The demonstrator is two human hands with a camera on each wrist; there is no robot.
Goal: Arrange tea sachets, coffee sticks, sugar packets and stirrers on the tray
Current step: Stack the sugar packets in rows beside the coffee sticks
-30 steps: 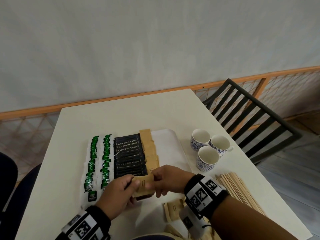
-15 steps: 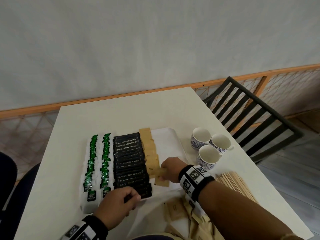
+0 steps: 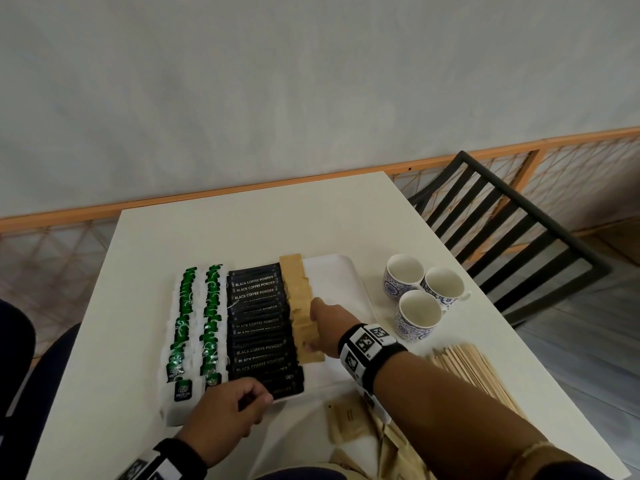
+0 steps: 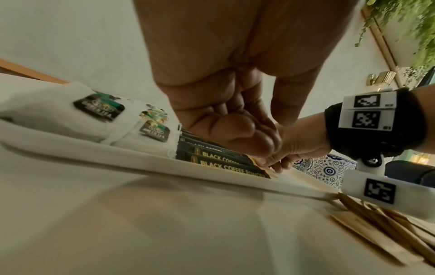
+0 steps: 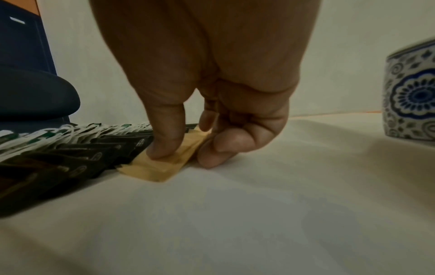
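1. While the right hand (image 3: 323,327) pinches the near brown sugar packet (image 5: 160,165) flat on the white tray (image 3: 341,271), its thumb presses on top.
2. That packet ends the sugar row, right of the black coffee sticks (image 3: 259,327).
3. The left hand (image 3: 225,415), fingers curled, holds nothing visible at the tray's near edge.

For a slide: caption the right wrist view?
Right hand presses a brown sugar packet beside the coffee sticks.
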